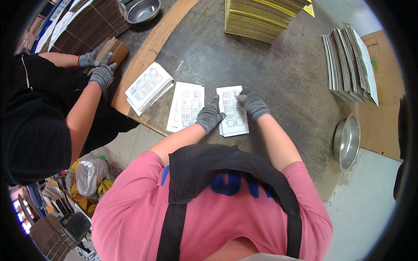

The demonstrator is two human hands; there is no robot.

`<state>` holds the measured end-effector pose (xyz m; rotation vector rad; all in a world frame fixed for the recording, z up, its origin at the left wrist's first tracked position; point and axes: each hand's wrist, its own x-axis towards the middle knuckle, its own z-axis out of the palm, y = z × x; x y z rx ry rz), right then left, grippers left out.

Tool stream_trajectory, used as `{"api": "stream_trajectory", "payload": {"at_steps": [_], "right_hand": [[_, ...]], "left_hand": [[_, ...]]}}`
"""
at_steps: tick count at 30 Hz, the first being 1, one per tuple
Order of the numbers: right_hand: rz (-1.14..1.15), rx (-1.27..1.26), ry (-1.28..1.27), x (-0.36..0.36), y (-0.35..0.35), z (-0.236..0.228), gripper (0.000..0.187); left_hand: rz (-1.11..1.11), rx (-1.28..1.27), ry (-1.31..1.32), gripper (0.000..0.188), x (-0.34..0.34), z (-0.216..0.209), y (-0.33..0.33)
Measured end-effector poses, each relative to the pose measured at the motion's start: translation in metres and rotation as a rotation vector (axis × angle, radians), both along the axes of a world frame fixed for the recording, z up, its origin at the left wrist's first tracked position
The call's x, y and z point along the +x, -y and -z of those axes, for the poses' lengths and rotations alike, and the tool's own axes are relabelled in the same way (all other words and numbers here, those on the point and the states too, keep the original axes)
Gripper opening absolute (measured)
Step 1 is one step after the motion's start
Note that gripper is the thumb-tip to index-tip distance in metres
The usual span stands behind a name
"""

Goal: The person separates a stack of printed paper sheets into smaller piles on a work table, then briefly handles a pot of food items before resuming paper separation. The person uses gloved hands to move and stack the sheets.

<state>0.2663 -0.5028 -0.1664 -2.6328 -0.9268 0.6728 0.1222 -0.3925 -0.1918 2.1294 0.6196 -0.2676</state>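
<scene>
A small stack of white printed cards [232,114] lies on the dark table in front of me. In a grey glove, my left hand [210,116] grips its left edge, thumb reaching over the side. My right hand [254,103], gloved too, is curled against the upper right edge, its fingertips partly hidden. Just left of my left hand lies another pile of printed cards [186,106], slightly fanned out. Farther left, a thicker pile of cards [150,87] sits by the table's wooden edge.
A tall yellow-edged stack of cardboard [261,21] stands at the back. White-faced stacks [348,63] and a metal bowl [347,141] are on the right. At left, a co-worker's gloved hands [102,74] hold a brown block-shaped bundle [117,52] near another metal bowl [143,11].
</scene>
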Motion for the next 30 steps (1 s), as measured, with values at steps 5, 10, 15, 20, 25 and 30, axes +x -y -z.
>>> {"api": "stream_trajectory", "payload": {"at_steps": [5,10,15,20,25,30], "right_hand": [[-0.077,0.082,0.030,-0.010,0.006,0.001,0.024],[0.364,0.340,-0.566,-0.025,0.018,0.015,0.028],[0.462,0.315,-0.693,-0.023,0.015,0.019,0.028],[0.031,0.070,-0.238,-0.034,-0.001,-0.006,0.025],[-0.458,-0.203,0.148,-0.055,-0.019,-0.024,0.024],[0.290,0.325,-0.230,-0.037,0.031,-0.013,0.039]], "left_hand": [[-0.013,0.015,0.075,0.074,-0.002,0.002,0.001],[-0.033,-0.039,0.018,0.077,0.000,0.003,0.001],[-0.040,-0.034,-0.035,0.077,0.000,0.004,0.001],[-0.046,-0.039,-0.001,0.075,-0.001,0.009,0.003],[-0.040,-0.030,-0.012,0.074,0.003,0.015,0.003],[-0.130,0.036,0.119,0.072,-0.001,0.014,0.011]]}}
